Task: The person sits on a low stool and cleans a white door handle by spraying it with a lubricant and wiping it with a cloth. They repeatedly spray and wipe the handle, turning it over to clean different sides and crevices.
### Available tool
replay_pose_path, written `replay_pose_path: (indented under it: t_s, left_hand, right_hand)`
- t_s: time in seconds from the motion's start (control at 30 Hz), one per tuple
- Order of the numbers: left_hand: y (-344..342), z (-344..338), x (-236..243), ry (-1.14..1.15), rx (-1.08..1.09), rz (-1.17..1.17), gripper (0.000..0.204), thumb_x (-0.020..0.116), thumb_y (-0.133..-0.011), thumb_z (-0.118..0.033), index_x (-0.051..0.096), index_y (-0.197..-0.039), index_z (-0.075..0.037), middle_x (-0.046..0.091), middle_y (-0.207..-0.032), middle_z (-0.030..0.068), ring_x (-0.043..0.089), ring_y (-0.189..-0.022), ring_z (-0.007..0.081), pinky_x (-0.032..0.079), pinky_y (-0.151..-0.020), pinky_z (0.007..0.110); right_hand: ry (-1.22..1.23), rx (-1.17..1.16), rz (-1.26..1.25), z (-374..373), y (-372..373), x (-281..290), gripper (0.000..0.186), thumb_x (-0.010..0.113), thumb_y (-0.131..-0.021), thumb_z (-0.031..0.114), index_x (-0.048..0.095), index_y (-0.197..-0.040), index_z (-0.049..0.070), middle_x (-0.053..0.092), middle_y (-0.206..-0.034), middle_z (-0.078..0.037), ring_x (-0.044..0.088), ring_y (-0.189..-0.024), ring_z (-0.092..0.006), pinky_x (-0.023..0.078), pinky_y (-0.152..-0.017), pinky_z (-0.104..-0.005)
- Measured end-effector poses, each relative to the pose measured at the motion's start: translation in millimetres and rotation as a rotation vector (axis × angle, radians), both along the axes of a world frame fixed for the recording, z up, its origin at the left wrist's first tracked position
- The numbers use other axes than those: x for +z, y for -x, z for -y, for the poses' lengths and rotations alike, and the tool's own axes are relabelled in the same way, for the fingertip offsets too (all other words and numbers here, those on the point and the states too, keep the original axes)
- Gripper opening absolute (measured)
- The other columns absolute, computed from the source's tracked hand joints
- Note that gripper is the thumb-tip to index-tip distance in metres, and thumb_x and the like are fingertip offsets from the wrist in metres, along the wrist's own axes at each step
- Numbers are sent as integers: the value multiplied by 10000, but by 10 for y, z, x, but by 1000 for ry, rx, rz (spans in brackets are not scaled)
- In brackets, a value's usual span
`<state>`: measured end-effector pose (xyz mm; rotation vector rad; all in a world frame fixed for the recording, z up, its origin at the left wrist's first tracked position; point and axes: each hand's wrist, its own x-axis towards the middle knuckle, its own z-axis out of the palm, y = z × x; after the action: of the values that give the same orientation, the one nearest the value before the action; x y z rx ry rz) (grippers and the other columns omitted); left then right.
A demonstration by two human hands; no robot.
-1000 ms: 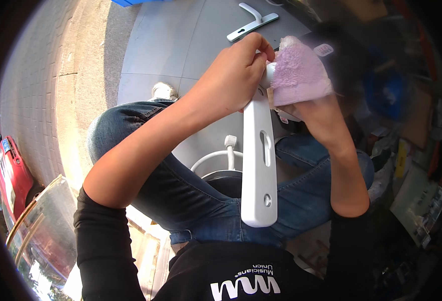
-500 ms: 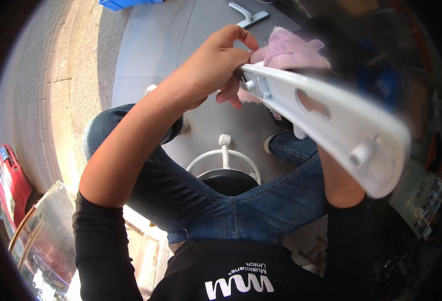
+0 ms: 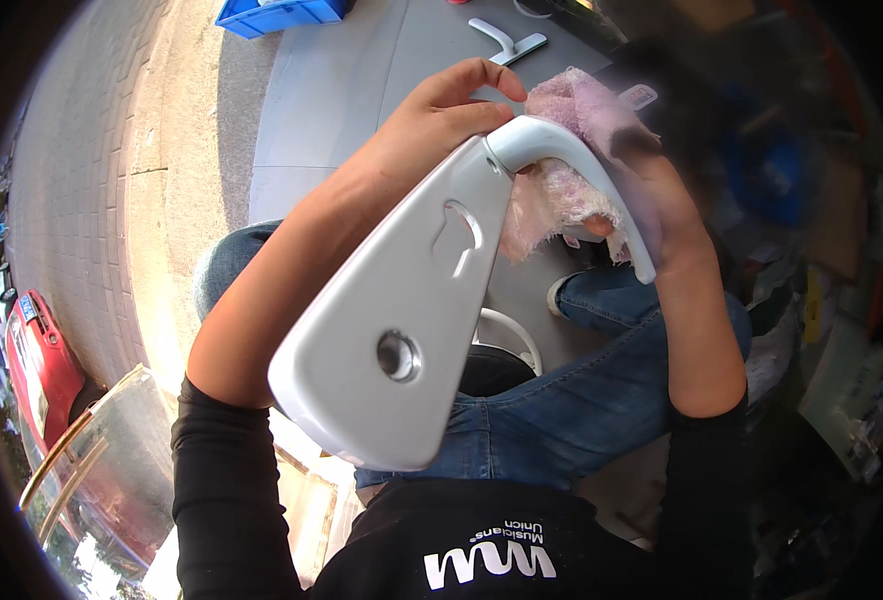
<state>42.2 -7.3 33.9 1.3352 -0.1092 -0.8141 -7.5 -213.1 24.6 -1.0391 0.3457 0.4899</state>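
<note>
A white door handle is held up before me, its smooth outer face showing. The long plate has a round hole near its broad end and a keyhole-shaped slot higher up; the curved lever sticks out to the right. My left hand grips the narrow end of the plate, its lower fingers hidden behind. In my right hand is a fluffy pink cloth, bunched behind and around the lever. The right fingers are partly covered by the cloth and lever, and one fingertip shows below the lever's bend.
Another white handle lies on the grey surface ahead. A blue crate stands at the far left. Below my hands are my knees and a round black stool seat with a white ring. Dark clutter fills the right side.
The door handle has been turned over from its hollow back to its outer face. Its broad end has swung from the right to the lower left, and the cloth is now at the lever.
</note>
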Motion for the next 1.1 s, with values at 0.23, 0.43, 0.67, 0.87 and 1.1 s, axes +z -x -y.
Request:
replay_pose_path:
  t_s: [0.23, 0.43, 0.67, 0.87, 1.1]
  left_hand:
    - [31, 10, -55, 42, 5, 56, 200, 459, -930, -156, 468, -1119, -92, 636, -894, 125, 672, -719, 171, 559, -413, 257]
    - [61, 24, 33, 39, 27, 22, 190, 513, -885, -120, 495, -1061, -49, 603, -870, 77, 614, -724, 104, 508, -602, 244]
    - [82, 25, 64, 59, 39, 20, 183, 495, -888, -117, 504, -1060, -55, 595, -850, 68, 587, -674, 93, 494, -571, 236]
    - [112, 21, -164, -93, 55, 419, 150, 434, -889, -75, 483, -1027, -43, 582, -770, 75, 525, -580, 108, 448, -507, 255]
    - [224, 171, -244, -140, 268, 709, 119, 400, -895, -33, 456, -999, -21, 526, -652, 75, 474, -539, 115, 413, -525, 266]
  right_hand:
    - [-85, 40, 24, 62, 15, -30, 320, 437, -948, 243, 516, -1086, -35, 628, -856, -159, 643, -592, -192, 549, -435, -278]
    - [-189, 42, 11, 73, 31, 41, 313, 436, -952, 226, 517, -1113, -30, 622, -948, -151, 659, -718, -179, 580, -552, -285]
    - [-160, 10, 102, 65, 17, 18, 259, 490, -930, 162, 532, -1115, -14, 615, -986, -124, 640, -836, -151, 556, -713, -256]
    - [453, 246, 634, -68, 69, 114, 309, 644, -811, 138, 567, -1080, 7, 639, -966, -117, 641, -878, -191, 514, -770, -297]
    - [1083, 184, 1070, -277, 106, 40, 322, 724, -717, 196, 612, -958, 15, 648, -833, -149, 651, -783, -280, 511, -671, -347]
